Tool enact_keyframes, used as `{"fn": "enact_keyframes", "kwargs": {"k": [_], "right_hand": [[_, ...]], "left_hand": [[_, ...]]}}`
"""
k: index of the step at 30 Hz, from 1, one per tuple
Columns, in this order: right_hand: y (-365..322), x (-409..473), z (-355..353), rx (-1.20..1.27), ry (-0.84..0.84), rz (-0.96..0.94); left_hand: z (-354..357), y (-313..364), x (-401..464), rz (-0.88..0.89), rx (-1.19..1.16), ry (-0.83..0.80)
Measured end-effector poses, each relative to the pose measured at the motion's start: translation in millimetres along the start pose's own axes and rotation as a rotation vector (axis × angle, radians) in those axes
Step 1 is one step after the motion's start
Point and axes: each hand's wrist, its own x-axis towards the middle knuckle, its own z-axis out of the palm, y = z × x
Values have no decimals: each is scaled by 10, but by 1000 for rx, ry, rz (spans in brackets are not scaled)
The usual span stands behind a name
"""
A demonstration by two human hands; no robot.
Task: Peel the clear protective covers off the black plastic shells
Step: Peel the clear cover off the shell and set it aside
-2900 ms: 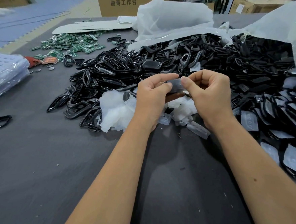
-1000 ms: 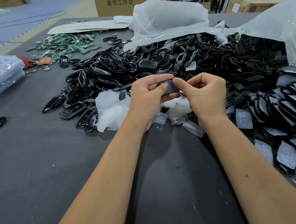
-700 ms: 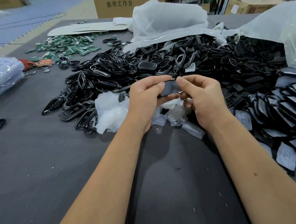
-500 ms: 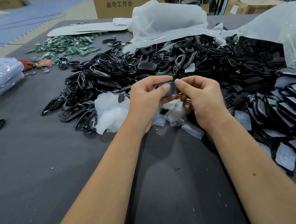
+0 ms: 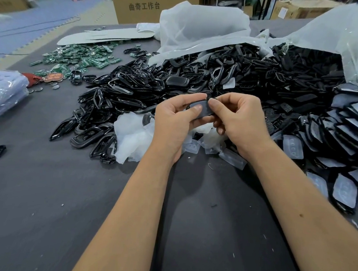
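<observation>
Head view, nearest first: two bare forearms reach forward over the dark table (image 5: 40, 221) and meet above its middle. The left hand (image 5: 172, 122) curls round a single black shell (image 5: 202, 110), thumb pressed on its upper face, fingers underneath. The right hand (image 5: 238, 120) pinches the shell's right end between thumb and forefinger, its other fingers folded below. This one shell lies with its long axis running left to right, broad face tilted up toward the camera. Just beneath the hands sits a heap of peeled clear covers (image 5: 135, 136). Right of them lie rows of covered shells (image 5: 343, 189), too many to count. Beyond spreads a large pile of black frames (image 5: 117, 101), then scattered green circuit boards (image 5: 79, 58) and two white plastic bags (image 5: 202, 27).
</observation>
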Motion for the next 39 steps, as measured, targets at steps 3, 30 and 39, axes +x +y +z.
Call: {"fn": "enact_keyframes", "kwargs": {"k": [3,30,39], "right_hand": [[-6,-6,17,-128,33,-46],[-7,-48,10,-290,88,-159],[-23,-56,-30,-325,-97,-436]], "left_hand": [[2,-5,-4,-5,-4,-1],[36,-16,-14,36,123,71],[-28,169,-23,-182,-160,74]]}}
